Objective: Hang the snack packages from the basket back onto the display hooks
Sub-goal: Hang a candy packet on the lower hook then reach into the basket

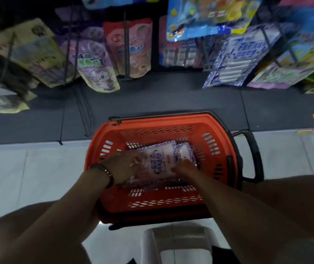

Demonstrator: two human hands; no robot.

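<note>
White, blue-patterned snack package [164, 159] lies flat in orange basket [171, 121].

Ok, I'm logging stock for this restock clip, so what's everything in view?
basket: one, orange with black handles, on the pale floor by the dark shelf base.
blue-and-white packages: at least two, stacked in the basket.
blue-and-white hanging pack: one, on the display, right.
purple pouch: one, hanging left of centre.
red pouch: one, hanging beside the purple pouch.
blue bag: one, hanging at the top.
yellowish pack: one, hanging far left.
bracelet: one, dark, left wrist.
left hand: on the top package; grip blurred.
right hand: at its right edge; grip blurred.
</note>
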